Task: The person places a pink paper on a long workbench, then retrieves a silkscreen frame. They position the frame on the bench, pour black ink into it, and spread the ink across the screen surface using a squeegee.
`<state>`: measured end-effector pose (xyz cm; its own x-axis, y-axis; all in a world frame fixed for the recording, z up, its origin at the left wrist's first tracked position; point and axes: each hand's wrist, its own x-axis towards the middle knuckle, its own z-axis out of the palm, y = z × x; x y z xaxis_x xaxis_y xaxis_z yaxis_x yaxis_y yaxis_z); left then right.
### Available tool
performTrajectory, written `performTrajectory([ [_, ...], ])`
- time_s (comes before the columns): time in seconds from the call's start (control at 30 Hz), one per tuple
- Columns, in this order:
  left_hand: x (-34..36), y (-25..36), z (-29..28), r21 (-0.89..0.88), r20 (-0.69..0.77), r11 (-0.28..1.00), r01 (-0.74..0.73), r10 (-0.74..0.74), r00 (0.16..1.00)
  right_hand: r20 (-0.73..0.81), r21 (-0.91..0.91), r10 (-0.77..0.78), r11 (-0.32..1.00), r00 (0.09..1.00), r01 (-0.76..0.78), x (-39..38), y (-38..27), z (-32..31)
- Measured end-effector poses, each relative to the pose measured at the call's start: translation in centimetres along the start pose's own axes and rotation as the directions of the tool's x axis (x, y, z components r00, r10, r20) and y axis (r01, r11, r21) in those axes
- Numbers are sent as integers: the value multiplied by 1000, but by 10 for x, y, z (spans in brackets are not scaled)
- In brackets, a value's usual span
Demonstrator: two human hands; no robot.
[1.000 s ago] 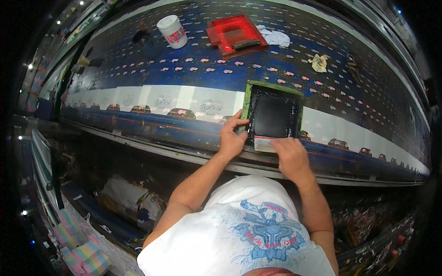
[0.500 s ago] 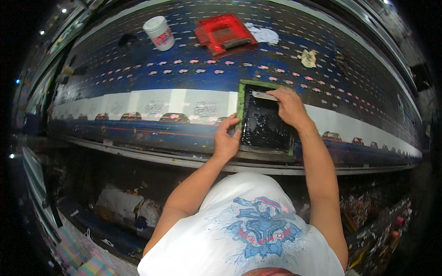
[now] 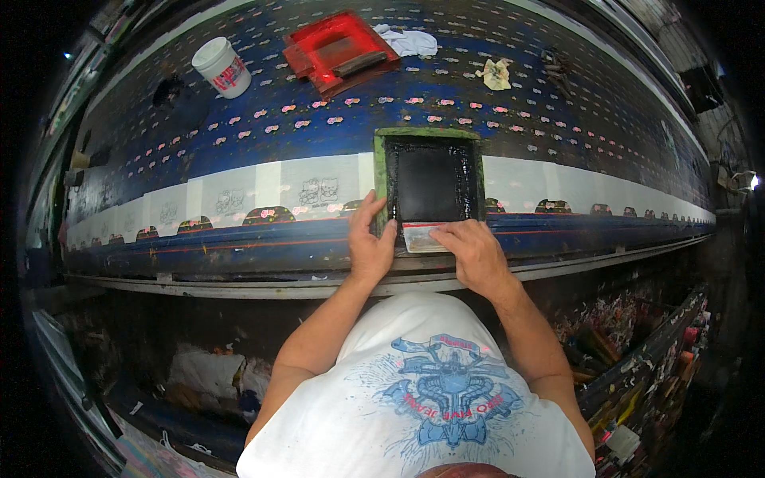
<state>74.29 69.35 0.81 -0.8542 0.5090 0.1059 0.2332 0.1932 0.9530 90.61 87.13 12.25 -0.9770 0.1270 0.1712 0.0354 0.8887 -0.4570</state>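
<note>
A screen-printing frame (image 3: 382, 164) with green edges lies over the white strip on the long table; its mesh is black and wet with ink along the sides. My left hand (image 3: 372, 245) grips the frame's left edge, fingers on the outer side and thumb near its lower left corner. In my right hand (image 3: 476, 253) is a flat, pale squeegee (image 3: 422, 238) with a red line along its far edge, pinched at its right part. The squeegee lies across the near end of the mesh, tilted toward me.
Beyond the frame are a white tub (image 3: 222, 70), a red frame (image 3: 317, 52), a white cloth (image 3: 409, 41) and a crumpled yellowish paper (image 3: 495, 74). Pale sheets with line drawings (image 3: 319, 191) run leftward. The table's near edge (image 3: 239, 287) is close to my body.
My right hand has drawn the squeegee from the far end of the mesh to the near end, leaving the middle smooth black. My left hand stays on the frame; the view has shifted.
</note>
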Motion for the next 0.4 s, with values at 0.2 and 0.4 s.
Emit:
performTrajectory([
  [0.2, 3, 12, 2, 63, -4, 998, 14, -14, 1000, -178, 146, 2, 989, 984, 25, -15, 18, 4],
  [0.4, -5, 20, 30, -36, -49, 994, -99, 97, 994, -299, 201, 34, 979, 954, 28, -45, 45, -7],
])
